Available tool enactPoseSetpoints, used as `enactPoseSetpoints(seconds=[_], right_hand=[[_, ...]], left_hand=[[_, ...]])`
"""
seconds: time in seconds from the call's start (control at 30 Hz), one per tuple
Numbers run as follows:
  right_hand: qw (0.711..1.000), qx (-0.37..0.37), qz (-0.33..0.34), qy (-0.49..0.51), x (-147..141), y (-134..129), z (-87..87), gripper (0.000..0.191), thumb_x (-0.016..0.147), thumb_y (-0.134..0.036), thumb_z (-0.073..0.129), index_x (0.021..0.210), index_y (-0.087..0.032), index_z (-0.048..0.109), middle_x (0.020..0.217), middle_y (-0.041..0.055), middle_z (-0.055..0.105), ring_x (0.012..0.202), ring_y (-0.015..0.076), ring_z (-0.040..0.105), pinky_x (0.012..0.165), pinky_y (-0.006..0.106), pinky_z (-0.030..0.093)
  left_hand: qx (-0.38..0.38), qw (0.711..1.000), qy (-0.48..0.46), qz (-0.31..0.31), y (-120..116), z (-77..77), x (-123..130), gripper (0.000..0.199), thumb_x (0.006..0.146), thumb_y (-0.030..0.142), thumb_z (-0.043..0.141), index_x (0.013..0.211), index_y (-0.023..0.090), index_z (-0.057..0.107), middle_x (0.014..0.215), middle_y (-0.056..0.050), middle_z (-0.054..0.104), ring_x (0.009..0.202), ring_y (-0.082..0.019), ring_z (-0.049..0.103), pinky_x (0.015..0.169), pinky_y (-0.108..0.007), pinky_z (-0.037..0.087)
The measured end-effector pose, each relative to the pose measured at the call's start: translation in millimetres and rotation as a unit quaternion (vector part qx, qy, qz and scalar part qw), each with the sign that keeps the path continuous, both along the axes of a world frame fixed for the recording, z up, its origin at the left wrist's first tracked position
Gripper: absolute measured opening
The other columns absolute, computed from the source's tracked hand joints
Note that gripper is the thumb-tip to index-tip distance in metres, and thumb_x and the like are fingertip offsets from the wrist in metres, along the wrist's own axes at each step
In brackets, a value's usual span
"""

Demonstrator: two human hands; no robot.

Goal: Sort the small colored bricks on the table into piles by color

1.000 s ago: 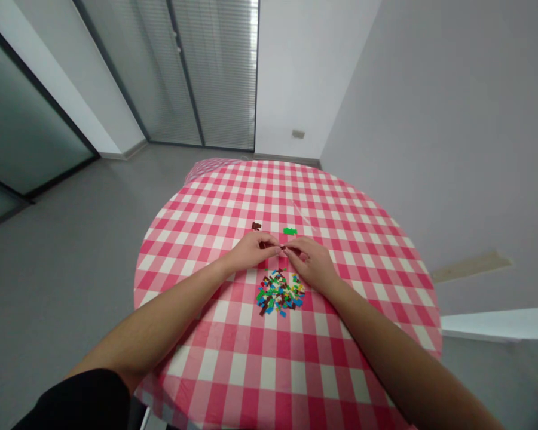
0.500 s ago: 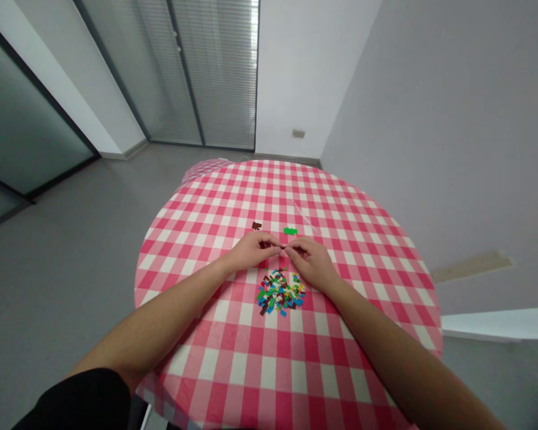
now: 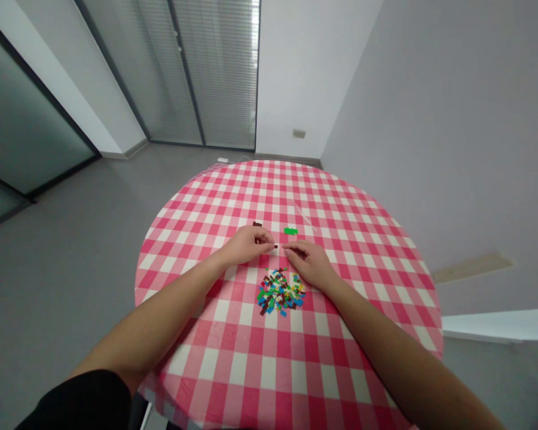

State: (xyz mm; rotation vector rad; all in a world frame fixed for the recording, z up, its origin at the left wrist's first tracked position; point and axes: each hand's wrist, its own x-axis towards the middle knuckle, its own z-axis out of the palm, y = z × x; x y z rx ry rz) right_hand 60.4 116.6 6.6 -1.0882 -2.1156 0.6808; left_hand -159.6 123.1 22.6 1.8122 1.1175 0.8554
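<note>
My left hand (image 3: 250,243) is closed, with a small dark brown toy brick (image 3: 275,246) pinched at its thumb and fingertips. A short gap separates it from my right hand (image 3: 311,261), whose thumb and forefinger point toward the brick with their tips slightly apart; I see nothing held there. Just beyond my left hand lies a dark brown brick piece (image 3: 257,224), partly covered by the hand. A flat green brick piece (image 3: 290,231) rests beyond my right fingertips. Nearer to me, between the forearms, is a pile of small bricks (image 3: 280,292) in blue, green, brown, yellow and white.
A round table with a red and white checked cloth (image 3: 291,370) carries everything. Past its far edge are a glass door with blinds (image 3: 224,77) and a white wall (image 3: 305,71). A small white object (image 3: 223,160) shows by the table's far left edge.
My hands, which met fingertip to fingertip over a dark piece, have come apart. The left hand has drawn leftward with the brown brick and now covers part of the brown piece behind it.
</note>
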Motion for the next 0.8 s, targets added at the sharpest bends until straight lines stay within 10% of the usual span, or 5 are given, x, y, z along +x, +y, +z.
enactPoseSetpoints(seconds=[0.8], right_hand=[[0.999,-0.02,-0.025,0.027,3.1,0.2,-6.4,0.03,0.088,-0.029,0.056,0.111,-0.015,0.07,0.078,0.0051,0.07,0.063,0.0156,0.061,0.059,0.027,0.047]], left_hand=[[0.012,0.987,0.145,0.069,16.3,-7.2,-32.7,0.017,0.074,0.02,0.058,0.078,0.02,0.074,0.083,-0.006,0.075,0.076,-0.021,0.067,0.067,-0.031,0.047]])
